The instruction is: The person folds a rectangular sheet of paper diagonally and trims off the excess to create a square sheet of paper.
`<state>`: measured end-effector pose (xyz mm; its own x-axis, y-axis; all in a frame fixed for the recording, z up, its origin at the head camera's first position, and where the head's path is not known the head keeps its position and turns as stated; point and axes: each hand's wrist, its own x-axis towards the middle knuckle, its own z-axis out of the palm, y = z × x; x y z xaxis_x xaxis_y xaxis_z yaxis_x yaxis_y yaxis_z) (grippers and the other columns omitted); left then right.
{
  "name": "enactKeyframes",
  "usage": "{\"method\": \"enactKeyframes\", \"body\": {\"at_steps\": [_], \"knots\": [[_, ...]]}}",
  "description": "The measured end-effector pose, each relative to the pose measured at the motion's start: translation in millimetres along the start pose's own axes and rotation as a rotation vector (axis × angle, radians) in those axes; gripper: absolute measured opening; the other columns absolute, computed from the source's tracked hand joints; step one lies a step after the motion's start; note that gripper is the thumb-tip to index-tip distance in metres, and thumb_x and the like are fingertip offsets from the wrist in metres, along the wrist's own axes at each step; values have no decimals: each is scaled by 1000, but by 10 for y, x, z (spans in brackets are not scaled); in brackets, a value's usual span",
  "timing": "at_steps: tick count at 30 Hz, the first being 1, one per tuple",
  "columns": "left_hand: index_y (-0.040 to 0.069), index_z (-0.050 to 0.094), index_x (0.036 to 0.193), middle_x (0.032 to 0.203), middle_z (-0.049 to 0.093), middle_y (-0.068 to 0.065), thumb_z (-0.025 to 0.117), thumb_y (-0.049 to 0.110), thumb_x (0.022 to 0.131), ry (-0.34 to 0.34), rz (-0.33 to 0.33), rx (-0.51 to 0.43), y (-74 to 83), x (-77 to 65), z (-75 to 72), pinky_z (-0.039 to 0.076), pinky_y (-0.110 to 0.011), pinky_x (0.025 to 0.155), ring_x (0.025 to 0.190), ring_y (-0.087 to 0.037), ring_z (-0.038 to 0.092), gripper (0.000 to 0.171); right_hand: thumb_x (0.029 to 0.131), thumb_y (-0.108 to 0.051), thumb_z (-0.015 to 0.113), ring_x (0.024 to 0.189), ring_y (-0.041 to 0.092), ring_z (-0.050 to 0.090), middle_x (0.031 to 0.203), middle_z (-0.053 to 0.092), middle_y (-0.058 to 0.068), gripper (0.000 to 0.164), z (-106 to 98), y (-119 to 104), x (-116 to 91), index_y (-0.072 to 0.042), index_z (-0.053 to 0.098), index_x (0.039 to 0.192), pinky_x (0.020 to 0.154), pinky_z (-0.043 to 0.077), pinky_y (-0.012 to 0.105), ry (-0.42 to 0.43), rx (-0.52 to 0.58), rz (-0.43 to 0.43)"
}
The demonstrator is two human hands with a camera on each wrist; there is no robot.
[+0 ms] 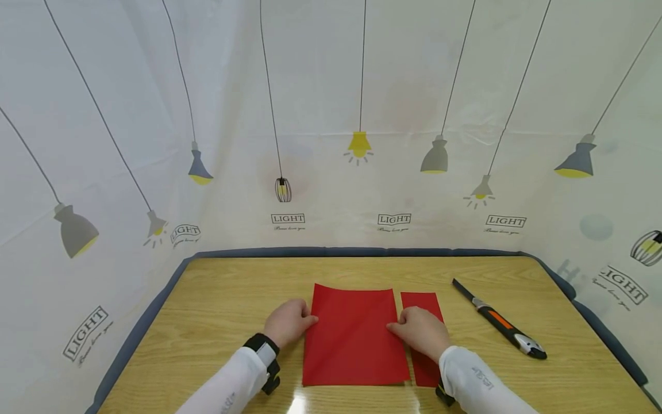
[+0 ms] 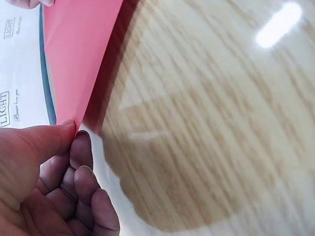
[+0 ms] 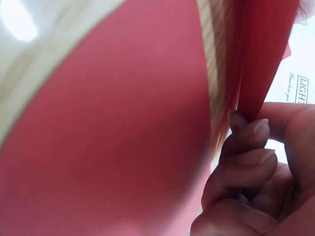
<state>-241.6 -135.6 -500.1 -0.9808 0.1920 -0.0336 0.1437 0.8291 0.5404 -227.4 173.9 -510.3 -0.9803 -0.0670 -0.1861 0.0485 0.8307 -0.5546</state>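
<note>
A nearly square sheet of red paper is held just above the table between both hands. My left hand pinches its left edge between thumb and forefinger; the left wrist view shows the thumb on top of the paper edge, the other fingers curled below. At the opposite edge my right hand pinches the sheet, and in the right wrist view its fingers are curled beneath. A narrow red paper strip lies on the table under the right hand, partly hidden by it.
A utility knife with black and orange handle lies to the right, its blade pointing up and left. The wood-grain table has a dark blue padded edge. Behind it hangs a pale curtain printed with lamps.
</note>
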Motion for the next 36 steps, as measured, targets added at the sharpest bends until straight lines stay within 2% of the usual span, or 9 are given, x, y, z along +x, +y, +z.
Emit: {"method": "enactKeyframes", "body": {"at_steps": [14, 27, 32, 34, 36], "knots": [[14, 54, 75, 63, 50, 1, 76, 23, 93, 12, 14, 100, 28, 16, 108, 35, -28, 54, 57, -15, 46, 30, 90, -35, 76, 47, 13, 39, 52, 38, -2, 45, 6, -35, 20, -14, 48, 63, 50, 29, 28, 6, -113, -6], [13, 54, 77, 64, 50, 0, 76, 22, 93, 0, 2, 105, 67, -4, 109, 35, -28, 55, 58, -16, 46, 29, 92, -34, 76, 53, 17, 51, 60, 52, 3, 36, -64, -93, -53, -12, 55, 72, 51, 36, 29, -29, -162, 10], [12, 54, 77, 64, 50, -1, 76, 22, 93, 2, -4, 104, 41, 3, 119, 34, -28, 54, 58, -16, 46, 29, 87, -33, 82, 64, 19, 54, 74, 54, 5, 34, -40, -84, -14, -12, 55, 87, 56, 44, 33, 14, -169, -36], [12, 53, 78, 64, 50, -1, 76, 22, 94, 2, -6, 107, 32, 8, 126, 34, -28, 54, 58, -16, 46, 29, 85, -31, 85, 79, 22, 57, 88, 58, 7, 37, -5, -78, 11, -8, 60, 101, 66, 52, 37, 60, -204, -103], [12, 53, 78, 64, 50, -1, 76, 22, 94, 3, -3, 111, 28, 12, 132, 34, -28, 54, 58, -16, 46, 29, 83, -29, 87, 97, 26, 57, 109, 60, 11, 50, 28, -85, 26, -5, 63, 119, 80, 55, 43, 106, -264, -180]]}}
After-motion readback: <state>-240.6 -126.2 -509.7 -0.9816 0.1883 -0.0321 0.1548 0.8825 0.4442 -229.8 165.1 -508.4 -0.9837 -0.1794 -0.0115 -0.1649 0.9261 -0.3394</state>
